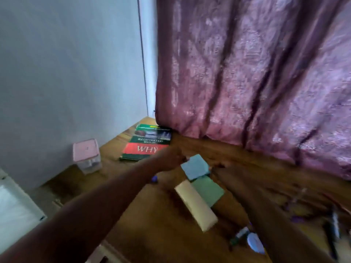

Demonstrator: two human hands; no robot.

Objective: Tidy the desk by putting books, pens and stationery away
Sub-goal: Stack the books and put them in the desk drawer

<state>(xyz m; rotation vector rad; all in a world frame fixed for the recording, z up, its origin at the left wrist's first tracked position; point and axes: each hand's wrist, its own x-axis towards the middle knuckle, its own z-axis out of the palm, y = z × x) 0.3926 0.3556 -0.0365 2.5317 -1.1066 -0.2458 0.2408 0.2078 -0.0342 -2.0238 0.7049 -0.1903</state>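
The view is motion-blurred. My left hand [171, 158] reaches across the wooden desk [161, 224] and meets the left edge of a blue sticky-note pad [195, 167]. Blur hides its fingers. My right hand [218, 168] is a dark smear at the pad's right side, and its grip is unreadable. A green pad [208, 192] and a pale yellow pad [195, 205] lie just in front of the blue one. A green and red book [150, 143] lies flat in the far corner. Pens [332, 226] and a marker [240, 235] lie scattered at the right.
A clear box with a pink lid [86, 154] stands by the grey wall at the left. A purple curtain [256, 73] hangs down to the desk's back edge. A small purple cap [154, 179] lies under my left wrist. White furniture [15, 209] sits at the lower left.
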